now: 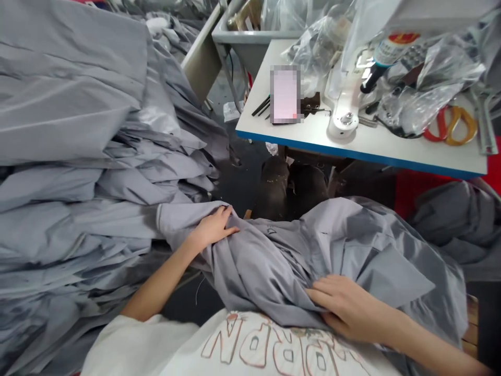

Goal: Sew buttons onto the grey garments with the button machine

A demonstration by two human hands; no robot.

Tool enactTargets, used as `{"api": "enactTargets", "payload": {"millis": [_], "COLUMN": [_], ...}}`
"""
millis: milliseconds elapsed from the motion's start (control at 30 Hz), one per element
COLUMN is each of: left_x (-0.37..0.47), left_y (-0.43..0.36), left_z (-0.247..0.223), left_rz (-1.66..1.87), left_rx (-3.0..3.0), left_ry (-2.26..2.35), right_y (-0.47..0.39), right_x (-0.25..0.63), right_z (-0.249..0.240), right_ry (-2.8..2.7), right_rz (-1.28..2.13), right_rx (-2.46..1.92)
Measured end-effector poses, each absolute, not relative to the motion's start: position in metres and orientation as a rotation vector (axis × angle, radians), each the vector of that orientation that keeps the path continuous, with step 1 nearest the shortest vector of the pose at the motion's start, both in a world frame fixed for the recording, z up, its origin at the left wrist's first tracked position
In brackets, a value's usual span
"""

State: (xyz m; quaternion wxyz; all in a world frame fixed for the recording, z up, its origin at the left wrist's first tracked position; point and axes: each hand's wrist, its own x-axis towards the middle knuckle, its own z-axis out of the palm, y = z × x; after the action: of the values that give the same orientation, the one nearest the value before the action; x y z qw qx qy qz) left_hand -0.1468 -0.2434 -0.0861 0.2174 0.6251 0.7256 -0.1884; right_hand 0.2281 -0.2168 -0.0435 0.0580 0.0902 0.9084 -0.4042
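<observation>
The gray cloth is lying bunched across your lap at the lower center of the frame. Your left hand is resting on it near the center, thumb parted from the fingers, not clenching. Your right hand, lower right of center, appears to be grasping a fold, though the fingertips are partly sinking into it. A gray fabric pile is filling the left side. At the upper right, a white table is bearing a sewing machine and scissors.
</observation>
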Motion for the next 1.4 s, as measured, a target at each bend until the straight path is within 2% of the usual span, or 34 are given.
{"api": "enactTargets", "payload": {"millis": [100,200,267,333,467,533,600,733,800,900,1033,1200,1300,1400], "left_x": [-0.163,-0.176,-0.179,-0.174,-0.151,-0.137,-0.127,-0.124,-0.133,-0.152,-0.178,-0.185,-0.163,-0.122], "left_y": [-0.244,-0.237,-0.238,-0.243,-0.261,-0.265,-0.266,-0.264,-0.264,-0.265,-0.263,-0.252,-0.230,-0.202], "left_z": [-0.101,-0.107,-0.096,-0.067,0.026,0.072,0.107,0.137,0.136,0.124,0.117,0.124,0.118,0.108], "left_rz": [-0.647,-0.770,-0.700,-0.457,0.405,0.731,0.901,1.088,1.218,1.346,1.249,1.172,1.333,1.500], "left_rx": [1.519,1.349,1.407,1.559,1.980,2.193,2.376,2.409,2.316,2.213,2.197,1.999,1.715,1.530], "left_ry": [2.206,2.111,2.062,2.151,2.294,2.263,2.179,2.053,2.018,1.962,1.941,1.694,1.302,1.098], "right_y": [-0.205,-0.189,-0.176,-0.161,-0.132,-0.120,-0.111,-0.088,-0.074,-0.057,-0.044,-0.050,-0.057,-0.053], "right_x": [0.221,0.211,0.205,0.196,0.151,0.115,0.081,0.044,0.043,0.057,0.094,0.153,0.161,0.140], "right_z": [-0.044,-0.056,-0.069,-0.079,-0.066,-0.042,-0.014,0.025,0.030,0.024,0.035,0.101,0.132,0.135], "right_ry": [2.479,2.264,2.220,2.305,2.831,3.119,3.234,2.948,2.959,3.124,3.258,3.144,3.365,3.491], "right_rz": [-1.473,-1.622,-1.636,-1.503,-1.227,-1.348,-1.547,-1.939,-1.825,-1.360,-0.904,-0.823,-0.718,-0.785], "right_rx": [0.329,0.519,0.600,0.638,0.849,0.750,0.451,-0.114,-0.110,0.070,0.258,0.316,0.404,0.144]}}
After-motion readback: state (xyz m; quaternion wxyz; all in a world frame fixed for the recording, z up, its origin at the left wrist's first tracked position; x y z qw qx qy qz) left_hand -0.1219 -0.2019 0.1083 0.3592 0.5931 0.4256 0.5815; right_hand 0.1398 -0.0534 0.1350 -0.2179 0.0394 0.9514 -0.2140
